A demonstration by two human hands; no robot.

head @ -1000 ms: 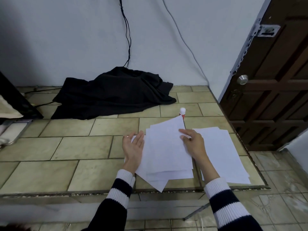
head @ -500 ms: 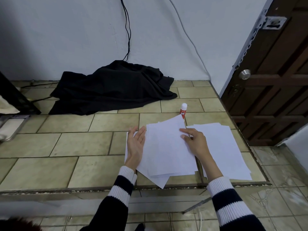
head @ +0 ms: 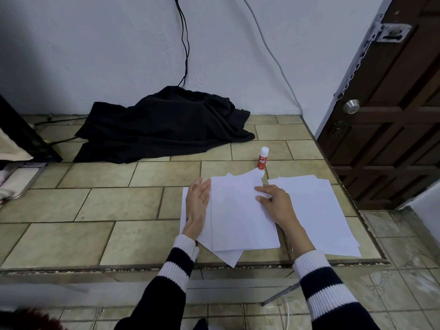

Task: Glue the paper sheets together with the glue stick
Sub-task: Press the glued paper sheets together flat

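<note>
A loose pile of white paper sheets (head: 238, 215) lies on the tiled tabletop (head: 100, 206) in front of me, its sheets fanned at different angles. My left hand (head: 197, 201) lies flat with straight fingers against the pile's left edge. On the pile's right edge my right hand (head: 276, 201) rests, fingers stretched onto the top sheet. A second stack of white sheets (head: 316, 210) sits just to the right. The red glue stick (head: 263, 158) with its white cap stands upright behind the pile, untouched.
A crumpled black cloth (head: 164, 125) covers the back of the table under hanging cables (head: 184, 39). The table's right edge borders a brown wooden door (head: 390, 115). A metal tray (head: 19, 182) and a dark object sit at the far left.
Both hands have nudged the pile's edges slightly; the top sheets sit a little squarer. The view has tilted down a bit, so the glue stick shows more fully.
</note>
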